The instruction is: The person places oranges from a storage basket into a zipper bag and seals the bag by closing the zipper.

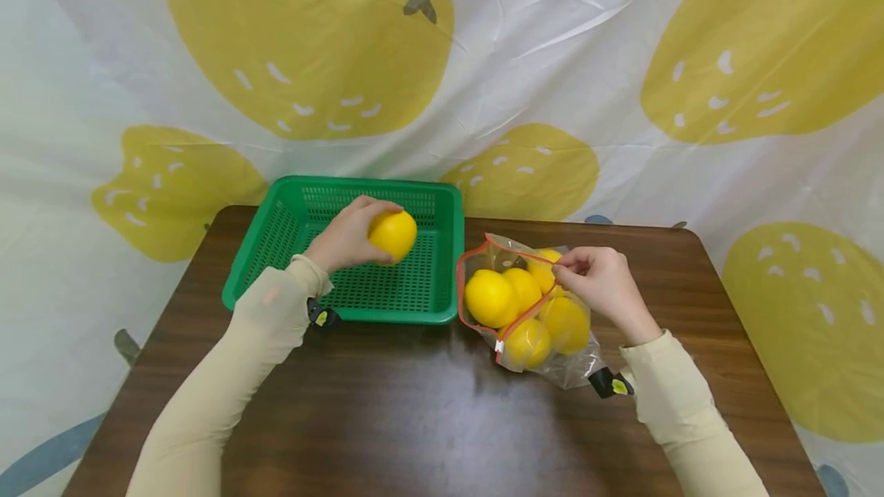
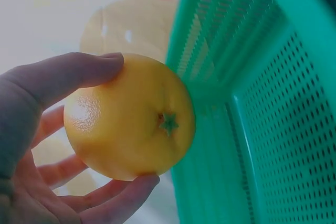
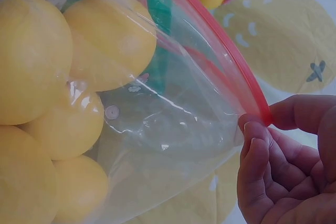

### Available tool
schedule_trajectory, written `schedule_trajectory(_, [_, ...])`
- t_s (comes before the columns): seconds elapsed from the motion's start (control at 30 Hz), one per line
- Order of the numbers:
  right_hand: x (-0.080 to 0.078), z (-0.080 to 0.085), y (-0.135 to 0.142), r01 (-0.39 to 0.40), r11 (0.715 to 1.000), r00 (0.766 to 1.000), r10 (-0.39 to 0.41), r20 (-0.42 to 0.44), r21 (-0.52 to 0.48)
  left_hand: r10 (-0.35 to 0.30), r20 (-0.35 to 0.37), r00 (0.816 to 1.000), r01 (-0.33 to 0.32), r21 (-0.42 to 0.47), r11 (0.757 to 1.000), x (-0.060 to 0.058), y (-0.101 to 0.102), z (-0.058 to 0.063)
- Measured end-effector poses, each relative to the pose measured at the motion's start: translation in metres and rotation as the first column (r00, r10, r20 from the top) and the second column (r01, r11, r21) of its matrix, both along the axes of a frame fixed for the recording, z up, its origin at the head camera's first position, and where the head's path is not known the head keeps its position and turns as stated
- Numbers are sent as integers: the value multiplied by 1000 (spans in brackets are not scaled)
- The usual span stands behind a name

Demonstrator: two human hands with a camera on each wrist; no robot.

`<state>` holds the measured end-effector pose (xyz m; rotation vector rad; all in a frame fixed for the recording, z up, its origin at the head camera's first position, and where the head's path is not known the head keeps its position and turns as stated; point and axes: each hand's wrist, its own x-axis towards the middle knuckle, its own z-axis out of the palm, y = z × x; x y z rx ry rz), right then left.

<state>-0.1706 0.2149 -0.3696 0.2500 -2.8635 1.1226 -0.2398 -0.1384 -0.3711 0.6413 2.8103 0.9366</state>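
My left hand holds a round yellow citrus fruit above the green basket. In the left wrist view, thumb and fingers curve round the fruit, whose green star-shaped stem end shows. My right hand pinches the red-edged rim of a clear zip bag between thumb and fingers. Several like fruits lie inside the bag, whose mouth gapes toward the basket. Seen from the right wrist, the pinched corner of the red zip strip is pulled taut.
Basket and bag stand side by side on a dark brown wooden table. A white zip slider sits at the bag's near edge. Behind the table hangs a white cloth printed with large yellow fruits.
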Motion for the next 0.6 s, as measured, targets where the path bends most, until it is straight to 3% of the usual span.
schedule_trajectory(0.6, [-4,-4,-2,-14,1000,1000,15,-26,6,-125,-32,992,127,89,988,26,32,7])
